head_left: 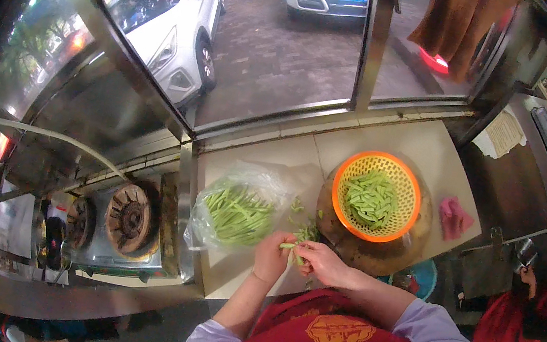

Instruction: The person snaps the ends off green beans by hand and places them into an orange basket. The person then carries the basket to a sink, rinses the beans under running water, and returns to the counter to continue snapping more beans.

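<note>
Just in front of my red apron, my left hand [271, 259] and my right hand [323, 265] meet over the counter, both gripping green bean [287, 246] between the fingertips. Whether it is one bean or separate pieces, I cannot tell. Long green beans [238, 214] fill a clear plastic bag [200, 217] left of my hands. To their right, an orange-rimmed yellow plastic colander [410, 200] holds short bean pieces [372, 198]. Bean trimmings [305, 228] lie scattered between the bag and the colander, partly behind my hands.
Under the colander is a round wooden chopping block [425, 229]. A pink cloth [454, 217] lies near the tiled counter's [410, 132] right end. A blue basin [425, 277] sits below the block. Left stands a gas stove burner [128, 219]; another person's hand [528, 280] shows far right.
</note>
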Demonstrator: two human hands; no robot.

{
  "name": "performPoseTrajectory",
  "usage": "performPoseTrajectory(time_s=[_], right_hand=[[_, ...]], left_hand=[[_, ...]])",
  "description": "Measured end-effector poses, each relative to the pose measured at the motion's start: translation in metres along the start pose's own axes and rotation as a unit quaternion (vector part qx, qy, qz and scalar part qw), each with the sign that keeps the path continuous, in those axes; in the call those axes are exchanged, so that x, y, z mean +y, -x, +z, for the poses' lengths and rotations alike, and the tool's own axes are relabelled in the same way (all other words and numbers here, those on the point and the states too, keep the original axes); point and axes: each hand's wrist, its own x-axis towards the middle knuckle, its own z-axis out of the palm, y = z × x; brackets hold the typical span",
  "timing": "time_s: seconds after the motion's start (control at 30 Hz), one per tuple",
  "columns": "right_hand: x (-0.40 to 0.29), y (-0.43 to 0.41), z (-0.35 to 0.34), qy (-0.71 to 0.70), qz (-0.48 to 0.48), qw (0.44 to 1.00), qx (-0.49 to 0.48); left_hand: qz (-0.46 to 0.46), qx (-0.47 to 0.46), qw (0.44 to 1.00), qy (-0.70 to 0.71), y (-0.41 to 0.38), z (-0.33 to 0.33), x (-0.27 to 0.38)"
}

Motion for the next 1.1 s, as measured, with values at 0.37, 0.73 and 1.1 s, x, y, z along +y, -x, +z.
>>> performPoseTrajectory(time_s=[0.37,0.73,1.1], right_hand=[[-0.058,0.006,-0.04,0.425,0.051,0.884,-0.187],[-0.036,0.009,-0.047,0.413,-0.159,0.894,-0.071],[-0.031,-0.001,-0.067,0.168,-0.181,0.945,0.214]], left_hand=[[0.026,-0.273,0.96,0.061,-0.02,-0.024,0.024],[-0.36,-0.161,0.752,0.528,0.002,0.005,0.024],[-0.25,-0.175,0.952,-0.032,0.02,0.033,-0.045]])
